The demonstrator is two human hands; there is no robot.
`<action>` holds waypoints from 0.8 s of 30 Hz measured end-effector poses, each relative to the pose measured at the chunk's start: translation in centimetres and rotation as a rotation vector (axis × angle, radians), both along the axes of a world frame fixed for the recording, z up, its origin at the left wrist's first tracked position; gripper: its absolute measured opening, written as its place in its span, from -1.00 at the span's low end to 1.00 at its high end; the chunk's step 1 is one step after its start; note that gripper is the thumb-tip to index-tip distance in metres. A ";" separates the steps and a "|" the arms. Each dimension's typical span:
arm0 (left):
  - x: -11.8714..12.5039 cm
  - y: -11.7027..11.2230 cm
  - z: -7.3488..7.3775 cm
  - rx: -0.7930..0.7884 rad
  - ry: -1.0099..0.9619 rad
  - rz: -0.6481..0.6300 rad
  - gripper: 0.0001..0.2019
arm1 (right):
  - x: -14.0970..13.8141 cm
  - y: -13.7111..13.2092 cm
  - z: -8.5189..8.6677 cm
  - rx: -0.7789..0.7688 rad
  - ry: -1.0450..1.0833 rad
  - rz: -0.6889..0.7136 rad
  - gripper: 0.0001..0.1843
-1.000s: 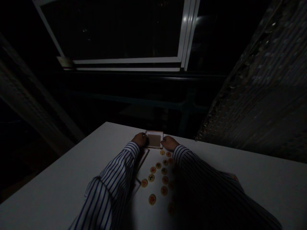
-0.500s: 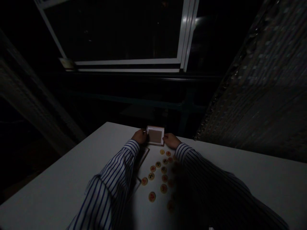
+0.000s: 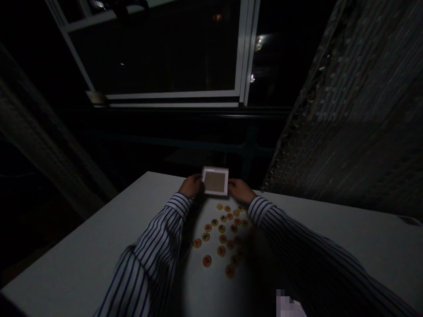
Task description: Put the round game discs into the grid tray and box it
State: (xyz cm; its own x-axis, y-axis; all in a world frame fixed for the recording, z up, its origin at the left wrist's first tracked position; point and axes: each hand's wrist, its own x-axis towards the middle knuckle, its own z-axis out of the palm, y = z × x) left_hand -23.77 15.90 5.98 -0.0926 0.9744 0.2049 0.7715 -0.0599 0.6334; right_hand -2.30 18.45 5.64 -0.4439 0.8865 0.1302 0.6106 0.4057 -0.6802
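A shallow open box or box lid (image 3: pixel 215 182), with a white rim and brownish bottom, is tilted toward me over the table's far edge. My left hand (image 3: pixel 191 186) is closed on its left side, and my right hand (image 3: pixel 242 190) grips the right side. Both sets of fingertips are partly hidden. Below the box, several round Chinese chess pieces (image 3: pixel 221 251) lie scattered between my forearms, marked in red or black. Shadow from my right sleeve darkens some of them.
The white table (image 3: pixel 99 246) spreads to both sides. Behind it a dark window with a white frame (image 3: pixel 175 95) stands above a rail. Sheer curtains (image 3: pixel 346 110) hang at the right and left. A pale pixelated patch (image 3: pixel 287 304) shows at the bottom edge.
The box appears slightly raised and tilted more toward me, with both hands still on it. More chess pieces show beside my right forearm. The camera view has shifted a little.
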 end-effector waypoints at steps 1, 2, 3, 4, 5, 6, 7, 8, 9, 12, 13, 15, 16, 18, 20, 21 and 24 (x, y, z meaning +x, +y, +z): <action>0.2 -0.3 0.2 0.010 -0.014 -0.009 -0.63 | 0.3 -0.2 0.2 0.006 0.011 0.000 -0.61; 0.4 -0.6 0.4 0.020 -0.028 -0.016 -0.63 | 0.7 -0.5 0.3 0.011 0.021 -0.001 -0.61; 0.6 -0.9 0.6 0.028 -0.042 -0.023 -0.63 | 1.0 -0.7 0.5 0.014 0.032 -0.004 -0.61; 0.8 -1.2 0.7 0.037 -0.056 -0.031 -0.62 | 1.3 -1.0 0.7 0.017 0.043 -0.008 -0.61; 1.1 -1.5 0.9 0.045 -0.071 -0.040 -0.62 | 1.6 -1.3 0.9 0.019 0.054 -0.014 -0.60; 1.3 -1.8 1.0 0.053 -0.088 -0.049 -0.62 | 2.0 -1.6 1.1 0.019 0.068 -0.020 -0.60; 1.6 -2.0 1.1 0.061 -0.106 -0.060 -0.62 | 2.3 -1.8 1.3 0.018 0.082 -0.026 -0.59; 1.9 -2.2 1.2 0.068 -0.127 -0.072 -0.63 | 2.6 -2.1 1.4 0.016 0.098 -0.032 -0.58; 2.2 -2.5 1.3 0.075 -0.150 -0.084 -0.63 | 2.9 -2.4 1.5 0.014 0.116 -0.038 -0.58; 3.1 -3.2 1.6 0.096 -0.237 -0.111 -0.65 | 3.8 -3.1 1.6 -0.003 0.176 -0.062 -0.59; 3.4 -3.4 1.7 0.103 -0.273 -0.117 -0.66 | 4.1 -3.3 1.6 -0.013 0.197 -0.073 -0.60; 4.0 -3.9 1.8 0.114 -0.355 -0.124 -0.67 | 4.7 -3.7 1.5 -0.043 0.238 -0.093 -0.62; 4.3 -4.1 1.9 0.117 -0.401 -0.124 -0.68 | 4.9 -3.8 1.5 -0.063 0.259 -0.100 -0.63; 4.8 -4.4 1.9 0.107 -0.501 -0.116 -0.70 | 5.4 -4.3 1.5 -0.106 0.302 -0.106 -0.63; 5.2 -4.6 1.8 0.084 -0.608 -0.101 -0.69 | 5.9 -4.8 1.7 -0.148 0.346 -0.113 -0.63; 5.5 -4.8 1.7 0.071 -0.661 -0.093 -0.68 | 6.1 -5.1 1.9 -0.166 0.367 -0.119 -0.63; 6.1 -5.2 1.6 0.040 -0.806 -0.072 -0.64 | 6.9 -6.0 2.3 -0.204 0.423 -0.143 -0.63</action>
